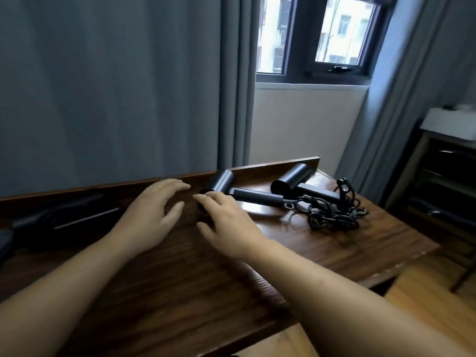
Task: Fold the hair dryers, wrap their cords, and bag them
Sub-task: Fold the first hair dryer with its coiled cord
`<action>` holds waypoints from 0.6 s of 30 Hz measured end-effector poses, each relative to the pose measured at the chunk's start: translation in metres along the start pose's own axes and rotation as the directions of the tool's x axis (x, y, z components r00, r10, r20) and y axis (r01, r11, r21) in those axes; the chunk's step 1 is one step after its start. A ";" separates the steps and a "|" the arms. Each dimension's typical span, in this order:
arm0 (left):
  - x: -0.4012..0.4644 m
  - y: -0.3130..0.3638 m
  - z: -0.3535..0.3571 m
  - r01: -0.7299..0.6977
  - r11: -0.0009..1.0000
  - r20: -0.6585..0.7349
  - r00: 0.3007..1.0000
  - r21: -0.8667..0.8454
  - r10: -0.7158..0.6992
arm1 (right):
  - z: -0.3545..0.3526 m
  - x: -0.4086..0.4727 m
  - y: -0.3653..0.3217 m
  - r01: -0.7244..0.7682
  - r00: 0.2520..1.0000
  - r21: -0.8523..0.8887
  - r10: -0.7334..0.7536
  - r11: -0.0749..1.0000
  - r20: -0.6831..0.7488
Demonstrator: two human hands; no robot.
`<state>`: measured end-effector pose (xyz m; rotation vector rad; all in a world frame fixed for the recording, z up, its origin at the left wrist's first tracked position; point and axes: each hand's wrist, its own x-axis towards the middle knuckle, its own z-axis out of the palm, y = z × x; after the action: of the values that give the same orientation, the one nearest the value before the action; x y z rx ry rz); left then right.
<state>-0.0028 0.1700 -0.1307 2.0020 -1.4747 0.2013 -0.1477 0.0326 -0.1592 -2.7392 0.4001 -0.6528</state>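
Two black hair dryers (219, 182) (292, 177) lie unfolded on counter (180, 266); tangled cords (329, 212) beside them. Left hand (152, 215), right hand (226, 217) spread, empty, near the nearer dryer; contact unclear.
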 end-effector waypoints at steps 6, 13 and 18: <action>0.039 0.034 0.057 0.022 1.000 0.131 0.991 0.014 -0.023 | -0.027 -0.024 0.076 -0.122 0.977 -0.240 0.074 0.963 -0.199; 0.072 0.040 0.089 0.247 0.961 0.212 0.940 0.124 -0.269 | -0.037 -0.031 0.139 -0.256 0.966 -0.476 0.240 0.841 -0.096; 0.069 0.039 0.090 0.259 0.953 0.181 0.941 0.159 -0.286 | -0.036 -0.030 0.142 -0.229 0.973 -0.487 0.195 0.843 -0.120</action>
<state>-0.0340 0.0566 -0.1530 2.3694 -1.3098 -0.0241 -0.2182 -0.0956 -0.1892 -3.0835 1.0026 -0.6537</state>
